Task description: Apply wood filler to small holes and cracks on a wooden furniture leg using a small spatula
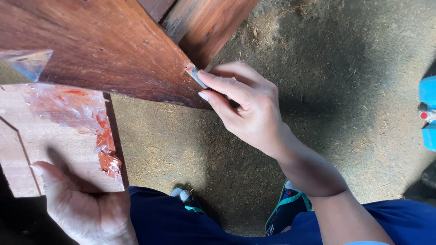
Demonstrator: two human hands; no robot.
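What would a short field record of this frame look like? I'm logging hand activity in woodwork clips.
right hand: pinches a small flat blade against the corner of the dark wood piece
left hand: holds a pale board from beneath
board surface: smeared with reddish putty
ground: sawdust-covered floor
right edge: blue object, partly cut off

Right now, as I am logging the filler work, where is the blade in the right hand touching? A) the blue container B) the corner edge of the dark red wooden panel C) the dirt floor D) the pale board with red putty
B: the right hand presses the small scraper blade against the corner of the dark red wooden panel, where a pale filler smear shows.
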